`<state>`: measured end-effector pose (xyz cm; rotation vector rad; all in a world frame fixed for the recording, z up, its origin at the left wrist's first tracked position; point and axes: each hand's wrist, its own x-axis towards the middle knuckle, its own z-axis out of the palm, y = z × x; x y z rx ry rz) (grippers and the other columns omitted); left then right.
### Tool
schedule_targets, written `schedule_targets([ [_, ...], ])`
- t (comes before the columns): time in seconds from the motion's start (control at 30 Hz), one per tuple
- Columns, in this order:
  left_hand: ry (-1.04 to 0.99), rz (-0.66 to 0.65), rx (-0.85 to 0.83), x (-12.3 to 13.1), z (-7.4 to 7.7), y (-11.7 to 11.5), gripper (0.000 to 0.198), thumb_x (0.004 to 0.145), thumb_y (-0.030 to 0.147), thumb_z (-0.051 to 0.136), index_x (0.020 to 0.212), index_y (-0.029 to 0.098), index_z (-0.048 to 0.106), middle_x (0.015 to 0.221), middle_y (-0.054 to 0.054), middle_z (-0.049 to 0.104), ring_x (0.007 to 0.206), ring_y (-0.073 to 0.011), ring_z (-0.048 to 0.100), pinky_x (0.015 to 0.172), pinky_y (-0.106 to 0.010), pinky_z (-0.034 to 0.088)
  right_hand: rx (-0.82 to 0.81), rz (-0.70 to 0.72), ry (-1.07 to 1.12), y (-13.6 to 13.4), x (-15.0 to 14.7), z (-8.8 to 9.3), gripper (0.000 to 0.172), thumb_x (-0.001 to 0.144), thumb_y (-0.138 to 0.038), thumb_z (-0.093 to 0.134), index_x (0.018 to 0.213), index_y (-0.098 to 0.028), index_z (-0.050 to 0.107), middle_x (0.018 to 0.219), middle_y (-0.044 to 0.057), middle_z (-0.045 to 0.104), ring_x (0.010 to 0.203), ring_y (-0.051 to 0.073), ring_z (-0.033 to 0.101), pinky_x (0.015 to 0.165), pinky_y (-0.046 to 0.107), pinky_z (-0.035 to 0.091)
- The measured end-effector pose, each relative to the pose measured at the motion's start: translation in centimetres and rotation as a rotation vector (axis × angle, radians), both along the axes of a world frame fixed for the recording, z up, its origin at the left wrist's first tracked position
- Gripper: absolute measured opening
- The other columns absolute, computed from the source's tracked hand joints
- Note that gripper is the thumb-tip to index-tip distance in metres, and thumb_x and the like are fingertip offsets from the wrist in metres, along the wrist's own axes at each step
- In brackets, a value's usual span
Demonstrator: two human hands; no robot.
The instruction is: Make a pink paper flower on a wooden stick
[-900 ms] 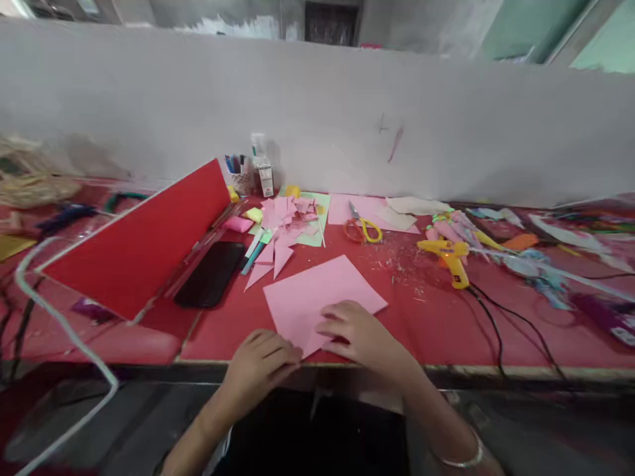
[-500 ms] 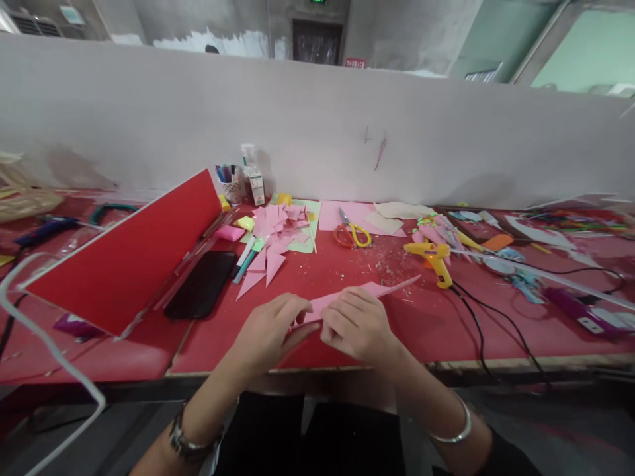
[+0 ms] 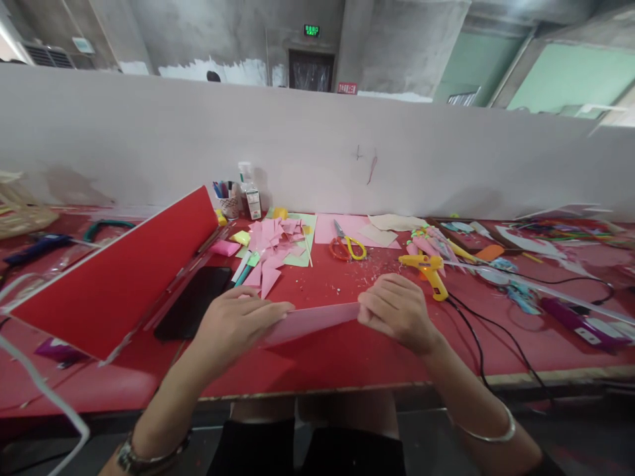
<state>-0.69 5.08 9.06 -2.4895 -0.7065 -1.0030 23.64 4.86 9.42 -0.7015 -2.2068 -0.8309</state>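
Note:
A pink sheet of paper (image 3: 317, 320) stretches between my two hands, low over the front of the red table. My left hand (image 3: 243, 314) pinches its left end between thumb and fingers. At the right end, my right hand (image 3: 397, 307) is closed in a fist on the paper's edge. The sheet's upper edge runs nearly straight from hand to hand, with its face sloping down toward me. Behind my left hand lie cut pink paper pieces (image 3: 270, 277) and markers (image 3: 241, 270). A yellow hot glue gun (image 3: 429, 272) is just right of my right hand.
Scissors (image 3: 350, 244) with red and yellow handles lie beyond the paper. On the left are a black phone (image 3: 191, 304) and a tilted red board (image 3: 124, 271). Black cords (image 3: 469, 334) and a purple power strip (image 3: 580, 320) occupy the right. A white partition (image 3: 307, 145) closes the back.
My hands have moved apart, the left going left and the right going right, and the pink paper is now spread between them. The view has tilted up slightly.

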Motion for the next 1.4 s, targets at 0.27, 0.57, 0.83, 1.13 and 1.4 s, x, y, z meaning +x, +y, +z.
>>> schedule_targets([
  [0.27, 0.042, 0.148, 0.046, -2.9, 1.5, 1.0, 0.046, 0.089, 0.026, 0.024, 0.069, 0.019, 0.065, 0.060, 0.003, 0.068, 0.049, -0.0076, 0.056, 0.050, -0.019, 0.042, -0.040, -0.156, 0.208, 0.0, 4.8, 0.5, 0.019, 0.073, -0.009, 0.040, 0.058, -0.020, 0.046, 0.047, -0.002, 0.047, 0.047, 0.011, 0.044, 0.051, 0.024, 0.037],
  [0.57, 0.070, 0.084, 0.070, 0.1, 2.6, 0.5, 0.031, 0.087, 0.022, 0.033, 0.079, 0.022, 0.063, 0.059, 0.006, 0.066, 0.050, -0.0075, 0.054, 0.059, -0.022, 0.039, -0.175, -0.185, 0.013, -1.3, -0.2, 2.5, 0.022, 0.083, -0.028, 0.040, 0.088, -0.018, 0.059, 0.086, 0.006, 0.063, 0.079, 0.017, 0.054, 0.073, 0.030, 0.038],
  [0.83, 0.122, 0.165, 0.189, 4.4, 3.4, -0.5, 0.022, 0.080, 0.013, 0.040, 0.068, 0.019, 0.057, 0.057, 0.005, 0.062, 0.054, -0.0100, 0.054, 0.064, -0.027, 0.035, -0.345, -0.174, 0.021, -1.2, -1.7, 2.1, 0.039, 0.088, -0.029, 0.029, 0.063, -0.017, 0.057, 0.051, 0.001, 0.056, 0.045, 0.010, 0.044, 0.048, 0.024, 0.027],
  [1.13, 0.056, 0.101, 0.369, 4.6, 2.5, 0.5, 0.028, 0.073, 0.011, 0.041, 0.047, 0.019, 0.045, 0.037, 0.009, 0.044, 0.037, -0.0064, 0.038, 0.053, -0.022, 0.034, -0.800, 0.035, 0.218, -2.1, -1.5, 2.9, 0.025, 0.084, -0.025, 0.041, 0.063, -0.016, 0.054, 0.054, -0.004, 0.054, 0.047, 0.004, 0.045, 0.048, 0.015, 0.031],
  [1.4, 0.022, 0.376, 0.133, -1.8, 0.3, 3.7, 0.030, 0.075, 0.015, 0.036, 0.047, 0.019, 0.047, 0.037, 0.004, 0.049, 0.036, -0.0093, 0.042, 0.047, -0.023, 0.034, -0.919, -0.025, 0.327, -1.1, 3.2, 2.1, 0.025, 0.083, -0.025, 0.042, 0.061, -0.016, 0.052, 0.055, -0.003, 0.054, 0.051, 0.007, 0.048, 0.048, 0.017, 0.034],
])
